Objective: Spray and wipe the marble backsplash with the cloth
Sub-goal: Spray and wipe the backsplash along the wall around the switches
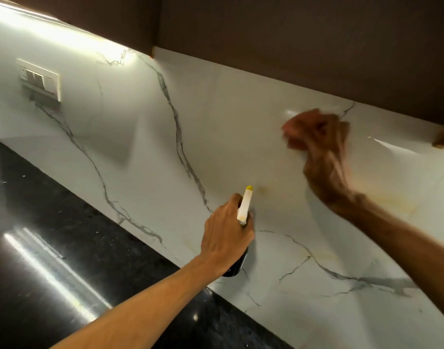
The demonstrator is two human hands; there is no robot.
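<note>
Glossy veined marble backsplash (215, 137), polished speckled black stone counter (64, 248)

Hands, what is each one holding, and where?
The left hand grips the spray bottle round its neck and upper body. The right hand is too blurred to tell.

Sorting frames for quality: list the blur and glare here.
Head view: right hand smeared by motion blur; left hand and spray bottle sharp; strip light blows out the backsplash upper left; glare streak on the black counter.
</note>
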